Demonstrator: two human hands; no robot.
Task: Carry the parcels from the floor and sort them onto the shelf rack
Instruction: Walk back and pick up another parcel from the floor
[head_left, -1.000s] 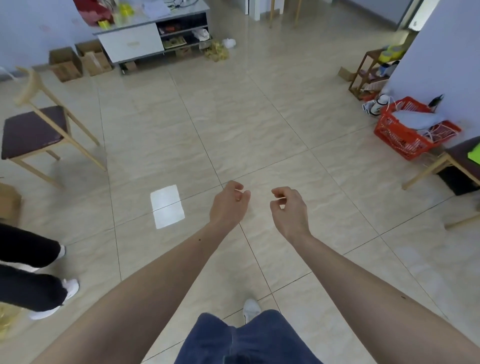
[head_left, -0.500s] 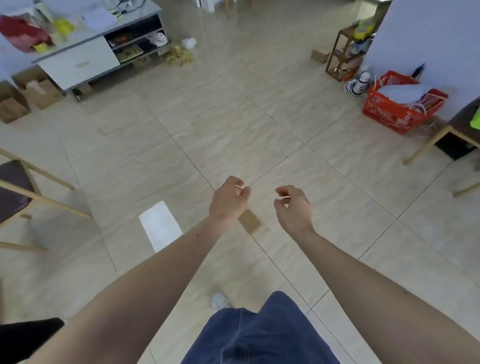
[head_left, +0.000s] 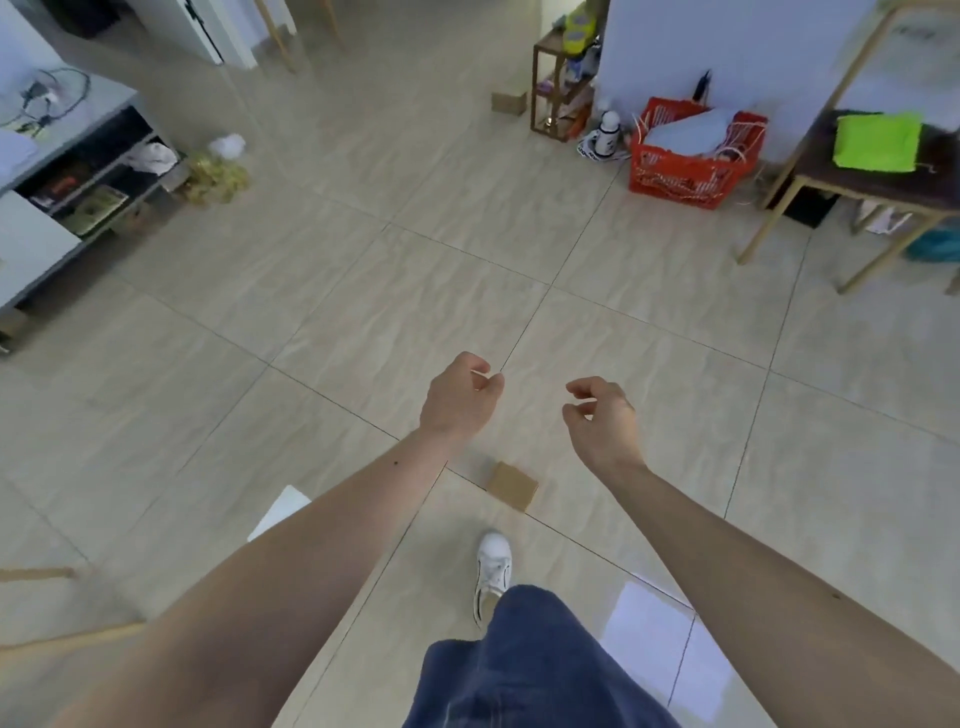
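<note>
My left hand (head_left: 460, 397) and my right hand (head_left: 602, 421) hover side by side over the tiled floor, fingers loosely curled and holding nothing. A small flat brown cardboard parcel (head_left: 511, 486) lies on the floor just below and between them, ahead of my white shoe (head_left: 493, 569). A white flat parcel (head_left: 283, 509) lies to its left, partly hidden by my left forearm. Another small brown box (head_left: 509, 102) sits far ahead beside a small wooden shelf rack (head_left: 553, 88) against the wall.
A red basket (head_left: 691, 166) holding a grey bag stands at the far right wall. A wooden chair (head_left: 857, 182) with a green bag is at the right. A low grey cabinet (head_left: 62, 171) is at the left. A pale glossy patch (head_left: 660, 639) lies near my right leg.
The view has swung to the right and I have stepped forward. The brown parcel now lies clear below my hands, and my hands have spread a little apart.
</note>
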